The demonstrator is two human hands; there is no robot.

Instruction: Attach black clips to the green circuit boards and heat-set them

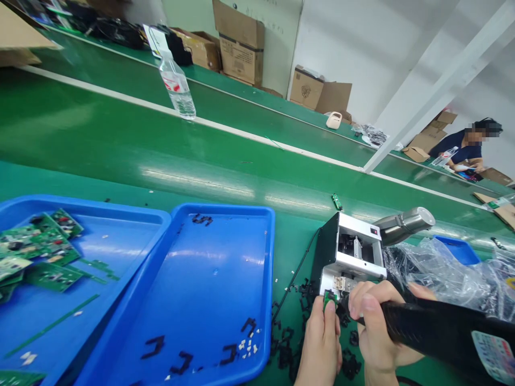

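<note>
My left hand [322, 343] pinches a small green circuit board [330, 296] between thumb and fingers, at the front of a silver-and-black bench machine [354, 246]. My right hand [376, 321] is wrapped around a thick black handheld tool [438, 327] with a white label [493, 348]. The tool's narrow front end points left toward the board; whether the two touch cannot be made out. Under and beside my hands lie many small black plastic clips [286, 343] on the green bench.
A blue tray [215, 271] holds a few black clips and white bits. Left of it, another blue tray [120, 214] carries circuit boards [44, 246]. Clear plastic bags [446, 273] and a steel flask [406, 225] are at right. Beyond stand a water bottle [179, 91] and a seated person [462, 145].
</note>
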